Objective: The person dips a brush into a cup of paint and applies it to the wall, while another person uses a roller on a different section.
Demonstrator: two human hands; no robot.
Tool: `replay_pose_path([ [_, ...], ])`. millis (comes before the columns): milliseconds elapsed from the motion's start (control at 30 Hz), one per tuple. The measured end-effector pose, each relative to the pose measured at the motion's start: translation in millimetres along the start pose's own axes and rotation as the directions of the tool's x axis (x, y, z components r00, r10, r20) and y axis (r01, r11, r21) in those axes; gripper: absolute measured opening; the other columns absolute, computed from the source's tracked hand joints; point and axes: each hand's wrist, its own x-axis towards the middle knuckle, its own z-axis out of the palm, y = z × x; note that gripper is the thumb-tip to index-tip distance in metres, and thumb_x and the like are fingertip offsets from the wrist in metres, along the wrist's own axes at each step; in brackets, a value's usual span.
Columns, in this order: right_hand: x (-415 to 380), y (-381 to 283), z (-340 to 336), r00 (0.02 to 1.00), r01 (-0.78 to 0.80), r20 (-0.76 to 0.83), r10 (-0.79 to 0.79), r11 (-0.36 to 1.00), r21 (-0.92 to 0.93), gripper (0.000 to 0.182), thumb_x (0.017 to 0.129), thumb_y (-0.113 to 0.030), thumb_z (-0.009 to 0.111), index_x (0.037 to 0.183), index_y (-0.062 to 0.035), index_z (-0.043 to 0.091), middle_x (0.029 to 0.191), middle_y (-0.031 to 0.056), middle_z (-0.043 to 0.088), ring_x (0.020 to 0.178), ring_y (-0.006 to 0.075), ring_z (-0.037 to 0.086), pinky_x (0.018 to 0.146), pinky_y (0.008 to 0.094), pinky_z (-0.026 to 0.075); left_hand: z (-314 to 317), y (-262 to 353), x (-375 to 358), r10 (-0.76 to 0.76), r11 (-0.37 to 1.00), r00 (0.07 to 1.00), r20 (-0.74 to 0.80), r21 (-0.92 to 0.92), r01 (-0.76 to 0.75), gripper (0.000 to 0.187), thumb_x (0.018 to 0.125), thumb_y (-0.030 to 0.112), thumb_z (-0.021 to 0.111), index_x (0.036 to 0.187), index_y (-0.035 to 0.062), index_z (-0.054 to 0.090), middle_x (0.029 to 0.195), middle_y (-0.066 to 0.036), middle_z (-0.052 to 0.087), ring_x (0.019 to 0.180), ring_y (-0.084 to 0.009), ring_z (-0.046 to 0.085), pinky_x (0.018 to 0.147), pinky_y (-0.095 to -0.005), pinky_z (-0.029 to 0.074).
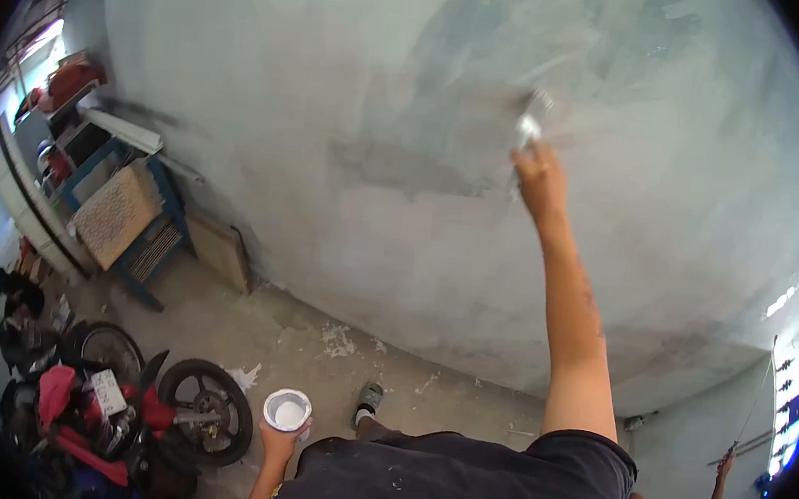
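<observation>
My right hand (541, 178) is stretched up to the grey-green wall (319, 84), its fingers wrapped round the handle of a paintbrush (530, 125). The brush head is whitish, slightly smeared, and lies at the wall amid streaky, darker grey patches. Low in front of my body, my left hand (278, 442) grips a small paint tub (289, 398) from the side. White paint shows inside it, below the rim. Part of the left hand is hidden behind the tub.
Motorcycles (206, 411) stand at lower left. Behind them are a blue-framed chair (152, 230) and a board (226, 253) against the wall. White flakes (338, 340) lie on the floor (295, 321). At lower right, another person's raised hand (725, 460) holds a thin rod.
</observation>
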Motion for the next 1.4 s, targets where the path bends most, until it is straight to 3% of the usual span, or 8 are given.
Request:
replay_pose_path([
  [167,-84,-112,57,0.839,0.117,0.455,-0.297,0.916,0.384,0.028,0.081,-0.003,0.068,0.105,-0.0184,0.070,0.114,0.0141,0.065,0.103,0.0354,0.064,0.085,0.0451,0.054,-22,10,-13,0.008,0.992,0.999,-0.039,-0.124,-0.013,0.072,0.061,0.009,0.093,0.121,0.0006,0.054,0.111,-0.010,0.066,0.104,-0.0225,0.063,0.093,-0.0365,0.049],
  [433,40,-22,-79,0.921,-0.055,-0.330,0.208,0.907,0.418,0.041,0.069,0.011,0.069,0.105,-0.0081,0.071,0.104,0.0173,0.068,0.099,0.0362,0.065,0.082,0.0400,0.053,-46,-19,-30,0.064,0.994,0.989,-0.132,-0.079,-0.075,0.072,0.061,0.009,0.093,0.122,0.0012,0.054,0.111,-0.010,0.065,0.104,-0.0231,0.063,0.093,-0.0370,0.049],
  [533,49,-17,-86,0.906,-0.022,-0.415,0.081,0.989,0.145,0.040,0.069,0.011,0.068,0.103,-0.0087,0.073,0.107,0.0179,0.066,0.100,0.0362,0.064,0.081,0.0415,0.053,-43,-31,-27,0.045,0.995,0.990,-0.135,-0.082,-0.057,0.075,0.059,0.012,0.095,0.122,0.0006,0.054,0.112,-0.011,0.066,0.104,-0.0245,0.064,0.092,-0.0374,0.050],
  [767,-15,-100,0,0.928,0.177,0.256,-0.270,0.926,0.334,0.021,0.081,-0.007,0.067,0.101,-0.0141,0.068,0.105,0.0150,0.066,0.098,0.0347,0.064,0.084,0.0445,0.053,-22,-41,19,0.125,0.987,0.991,-0.044,-0.095,-0.129,0.073,0.061,0.009,0.093,0.122,0.0004,0.055,0.111,-0.011,0.067,0.103,-0.0244,0.064,0.093,-0.0374,0.050],
  [933,17,-66,-73,0.985,0.001,-0.152,0.085,0.871,0.491,0.034,0.072,0.004,0.069,0.101,-0.0116,0.071,0.104,0.0129,0.067,0.098,0.0350,0.064,0.083,0.0431,0.052,-25,-31,42,0.162,0.977,0.987,0.012,-0.146,-0.158,0.073,0.060,0.010,0.095,0.121,0.0009,0.055,0.112,-0.011,0.067,0.104,-0.0245,0.065,0.093,-0.0372,0.051],
  [1100,1,-75,-253,0.779,-0.006,-0.624,0.057,0.996,0.084,0.042,0.066,0.007,0.071,0.104,-0.0101,0.073,0.104,0.0183,0.067,0.095,0.0347,0.066,0.076,0.0406,0.054,-61,-75,13,0.217,0.952,0.971,0.096,-0.240,-0.189,0.075,0.058,0.008,0.095,0.121,0.0014,0.055,0.112,-0.011,0.067,0.104,-0.0241,0.065,0.092,-0.0361,0.051],
  [1233,-58,-111,-266,0.930,0.100,-0.327,-0.166,0.973,-0.210,0.029,0.078,-0.010,0.071,0.106,-0.0142,0.073,0.111,0.0184,0.067,0.101,0.0347,0.066,0.082,0.0420,0.056,-68,-89,14,0.303,0.941,0.945,0.124,-0.197,-0.276,0.077,0.057,0.009,0.096,0.122,0.0009,0.054,0.112,-0.011,0.067,0.103,-0.0241,0.065,0.092,-0.0364,0.051],
  [1400,-234,-242,-215,0.990,0.133,0.022,-0.137,0.983,0.128,0.023,0.085,-0.017,0.071,0.107,-0.0218,0.070,0.124,0.0108,0.062,0.108,0.0303,0.064,0.082,0.0409,0.056,-73,-95,23,0.385,0.915,0.892,0.236,-0.226,-0.335,0.080,0.057,0.010,0.096,0.123,0.0004,0.053,0.112,-0.011,0.066,0.103,-0.0239,0.064,0.092,-0.0369,0.051],
])
